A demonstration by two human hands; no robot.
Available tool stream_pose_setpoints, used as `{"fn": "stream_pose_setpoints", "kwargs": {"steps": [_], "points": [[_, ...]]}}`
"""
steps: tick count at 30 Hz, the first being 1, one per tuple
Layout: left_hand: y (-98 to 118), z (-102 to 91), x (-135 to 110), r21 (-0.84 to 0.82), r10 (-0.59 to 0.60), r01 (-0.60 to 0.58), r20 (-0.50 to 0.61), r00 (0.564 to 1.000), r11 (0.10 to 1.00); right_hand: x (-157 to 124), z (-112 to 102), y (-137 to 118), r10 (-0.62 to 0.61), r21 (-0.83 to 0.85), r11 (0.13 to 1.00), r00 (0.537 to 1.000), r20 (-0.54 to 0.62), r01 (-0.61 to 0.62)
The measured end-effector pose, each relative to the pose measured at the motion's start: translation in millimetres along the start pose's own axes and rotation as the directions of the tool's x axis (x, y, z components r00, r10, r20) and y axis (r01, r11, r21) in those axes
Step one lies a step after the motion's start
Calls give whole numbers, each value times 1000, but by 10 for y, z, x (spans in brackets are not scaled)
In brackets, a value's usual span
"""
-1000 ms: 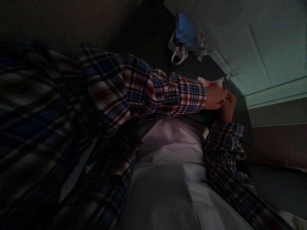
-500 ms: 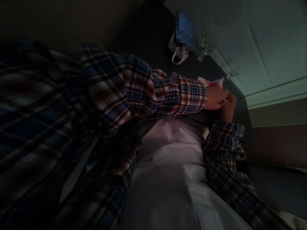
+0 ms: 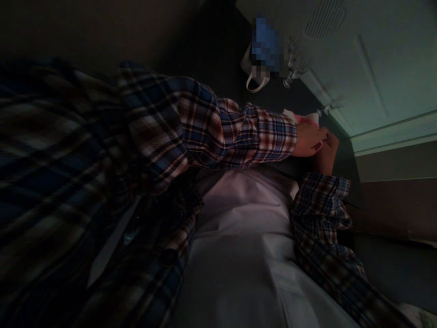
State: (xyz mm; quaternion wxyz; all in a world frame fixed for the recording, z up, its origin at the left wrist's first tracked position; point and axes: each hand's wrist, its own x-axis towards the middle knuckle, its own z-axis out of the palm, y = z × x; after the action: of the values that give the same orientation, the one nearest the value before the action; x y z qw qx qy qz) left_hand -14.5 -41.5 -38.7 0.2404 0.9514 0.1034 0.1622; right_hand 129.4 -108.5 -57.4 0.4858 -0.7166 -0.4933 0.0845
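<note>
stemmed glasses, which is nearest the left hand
The lone clear stemmed glass, closest to the left hand; the other stemmed glasses cluster together farther away.

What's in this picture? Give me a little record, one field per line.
light: dim
hands: left hand and right hand close together, fingers partly hidden
held: too dark to tell
beside left hand: pink-and-white item, kind unclear
clothing: plaid sleeves on both arms
farther off: white looped handle, clear glassware
obscured: pixelated blue patch
</note>
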Motion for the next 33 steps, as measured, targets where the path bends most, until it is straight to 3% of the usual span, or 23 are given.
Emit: {"fn": "stream_pose_setpoints", "kwargs": {"steps": [33], "points": [[-4, -4, -16, -6, 4, -4, -10, 1000, 1000, -3, -10, 9, -19, -26, 999, 1000, 5, 19]]}}
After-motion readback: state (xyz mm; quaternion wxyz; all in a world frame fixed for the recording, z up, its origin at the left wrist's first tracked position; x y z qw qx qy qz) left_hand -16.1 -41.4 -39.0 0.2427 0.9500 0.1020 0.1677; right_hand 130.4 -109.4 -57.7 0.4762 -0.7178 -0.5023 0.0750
